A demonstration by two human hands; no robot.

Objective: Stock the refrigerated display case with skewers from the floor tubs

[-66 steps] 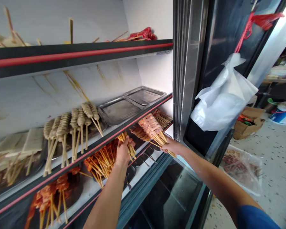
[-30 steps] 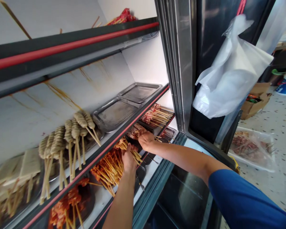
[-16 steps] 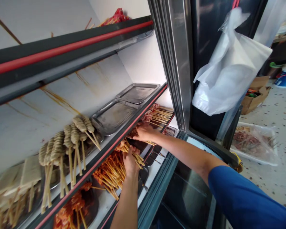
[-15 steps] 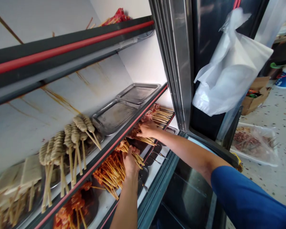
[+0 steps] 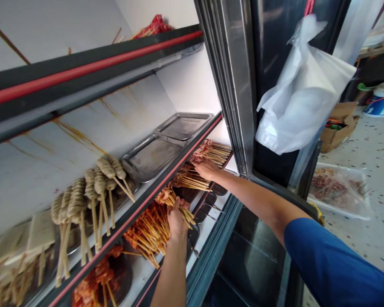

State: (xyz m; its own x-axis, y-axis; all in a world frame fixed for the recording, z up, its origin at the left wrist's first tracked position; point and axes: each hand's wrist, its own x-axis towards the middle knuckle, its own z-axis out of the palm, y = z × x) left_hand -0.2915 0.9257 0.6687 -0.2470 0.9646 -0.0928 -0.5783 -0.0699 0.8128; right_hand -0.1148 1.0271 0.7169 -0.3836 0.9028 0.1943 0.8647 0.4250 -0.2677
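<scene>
My left hand (image 5: 176, 217) is closed around a bunch of meat skewers (image 5: 186, 213), holding their sticks above the orange-red marinated skewers (image 5: 149, 230) on the lower shelf. Farther back, my right hand (image 5: 207, 169) reaches under the upper shelf edge, fingers stretched out and touching the meat end of the pale pink skewers (image 5: 219, 152). Its fingertips are partly lost against the meat. Between the two hands lies a row of browner meat skewers (image 5: 192, 179), sticks pointing toward me.
Above, a shelf holds spiral grey skewers (image 5: 77, 198) and metal trays (image 5: 153, 155). A red-trimmed shelf edge (image 5: 141, 204) runs over my hands. At right, a plastic bag (image 5: 304, 94) hangs by the steel frame (image 5: 233, 85). A white tray (image 5: 339, 192) sits on the floor.
My right hand has moved slightly back and right, off the browner skewers to the pale pink ones. My left hand keeps its bunch in nearly the same place.
</scene>
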